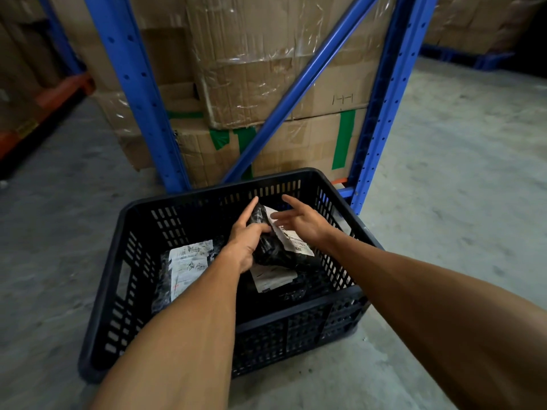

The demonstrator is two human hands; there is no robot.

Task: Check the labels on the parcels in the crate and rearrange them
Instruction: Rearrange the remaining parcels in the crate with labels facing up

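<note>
Left hand grips a black parcel above the crate, label facing up; right hand hovers beside it, fingers spread. Two more parcels lie inside; one left, one beneath.

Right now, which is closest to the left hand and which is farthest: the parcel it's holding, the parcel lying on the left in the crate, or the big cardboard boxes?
1. The black parcel: in the left hand, held up over the middle of the crate.
2. The left parcel: flat on the crate's floor, label up.
3. The cardboard boxes: farthest, on the blue rack behind the crate.
</note>
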